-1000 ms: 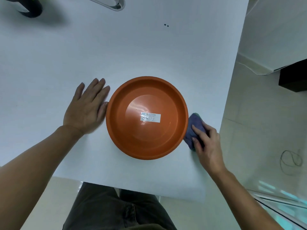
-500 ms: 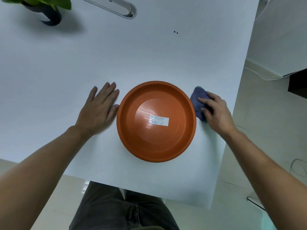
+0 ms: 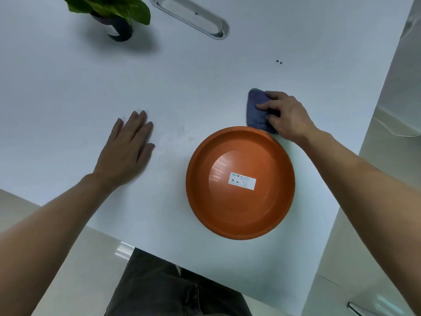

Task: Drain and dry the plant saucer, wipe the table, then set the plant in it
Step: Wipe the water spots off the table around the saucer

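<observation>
An orange plant saucer (image 3: pixel 240 213) with a white label inside sits on the white table (image 3: pixel 182 87) near its front edge. My right hand (image 3: pixel 288 117) presses a blue cloth (image 3: pixel 256 110) onto the table just beyond the saucer's far right rim. Left of the saucer and apart from it, my left hand (image 3: pixel 127 149) lies flat on the table with its fingers spread. The potted plant (image 3: pixel 114 17), green leaves in a dark pot, stands at the far left.
A long silver cable slot (image 3: pixel 193 18) is set into the table at the back. Two small dark specks (image 3: pixel 279 62) lie on the table beyond the cloth. The table's right edge runs close to my right arm, with pale floor below.
My right hand has slid the blue cloth from the saucer's right side away from me, round to beyond its far rim. My left hand has parted from the saucer's left rim.
</observation>
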